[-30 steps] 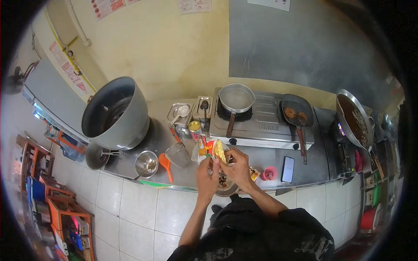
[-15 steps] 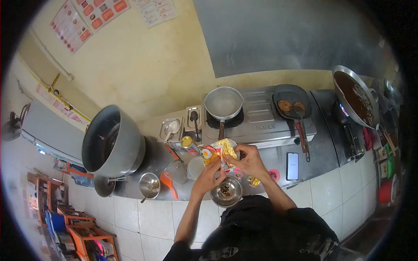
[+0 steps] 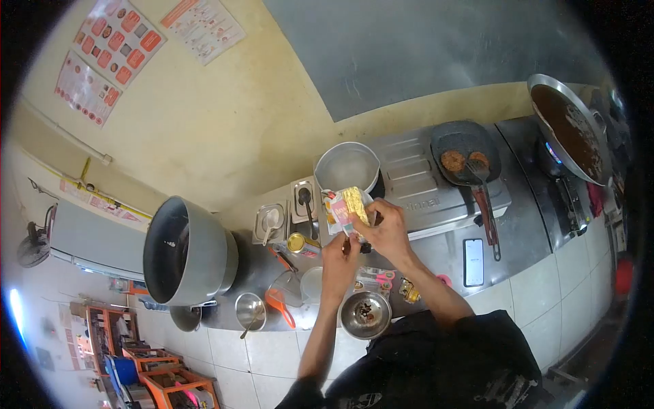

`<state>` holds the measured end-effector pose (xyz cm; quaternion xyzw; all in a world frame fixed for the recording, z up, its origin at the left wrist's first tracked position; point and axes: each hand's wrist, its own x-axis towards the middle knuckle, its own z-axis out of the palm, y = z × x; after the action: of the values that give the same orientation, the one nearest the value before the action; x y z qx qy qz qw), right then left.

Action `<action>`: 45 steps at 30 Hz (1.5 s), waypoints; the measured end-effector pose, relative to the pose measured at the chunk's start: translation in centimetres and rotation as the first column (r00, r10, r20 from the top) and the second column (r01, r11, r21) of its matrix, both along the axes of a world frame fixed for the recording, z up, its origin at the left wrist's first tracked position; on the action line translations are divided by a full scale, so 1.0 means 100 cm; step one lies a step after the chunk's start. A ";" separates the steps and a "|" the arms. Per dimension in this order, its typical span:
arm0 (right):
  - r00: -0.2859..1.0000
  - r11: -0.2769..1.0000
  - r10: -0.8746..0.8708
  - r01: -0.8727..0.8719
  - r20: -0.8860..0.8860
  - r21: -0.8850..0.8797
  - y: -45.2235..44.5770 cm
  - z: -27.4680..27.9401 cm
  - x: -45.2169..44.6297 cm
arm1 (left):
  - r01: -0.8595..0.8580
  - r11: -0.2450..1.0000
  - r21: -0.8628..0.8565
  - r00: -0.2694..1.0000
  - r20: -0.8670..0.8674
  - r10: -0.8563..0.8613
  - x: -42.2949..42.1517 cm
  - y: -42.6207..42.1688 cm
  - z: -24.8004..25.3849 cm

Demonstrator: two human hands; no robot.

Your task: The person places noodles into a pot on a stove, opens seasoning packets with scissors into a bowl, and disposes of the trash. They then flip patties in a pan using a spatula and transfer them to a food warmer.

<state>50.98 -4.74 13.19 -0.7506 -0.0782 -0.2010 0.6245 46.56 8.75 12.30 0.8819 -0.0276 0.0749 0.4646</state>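
Between both hands is an instant noodle packet (image 3: 342, 210), printed white and red with a gold-yellow side. My left hand (image 3: 340, 255) pinches its lower edge. From the right, my right hand (image 3: 383, 230) grips it with thumb and fingers closed. The packet is held above the counter, in front of a saucepan (image 3: 348, 168) with pale liquid on the stove; its handle is hidden behind the packet. Below my hands sits a metal bowl (image 3: 366, 328) with small dark bits in it. Pink-handled scissors (image 3: 379, 275) lie just beyond that bowl.
A grill pan (image 3: 449, 140) with browned patties and a spatula (image 3: 482, 194) occupies the stove's right side. A phone (image 3: 473, 262) lies on the counter. To the left stand a big grey pot (image 3: 228, 249), a metal bowl (image 3: 245, 305), an orange-handled strainer (image 3: 279, 300) and a can (image 3: 300, 243).
The camera view has tilted and shifted, so the surroundings sit at a different angle. Both hands stay closed on the packet, which has turned to a steeper angle.
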 end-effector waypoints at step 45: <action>0.989 0.895 0.073 -0.122 -0.130 -0.428 -0.017 -0.020 0.084 | -0.707 0.625 0.330 0.707 0.350 0.614 -0.149 0.192 -0.017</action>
<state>59.34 -6.45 11.19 -0.8760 -0.1242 -0.1051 0.4540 31.63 27.99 10.60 0.8977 0.2362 0.3222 0.1859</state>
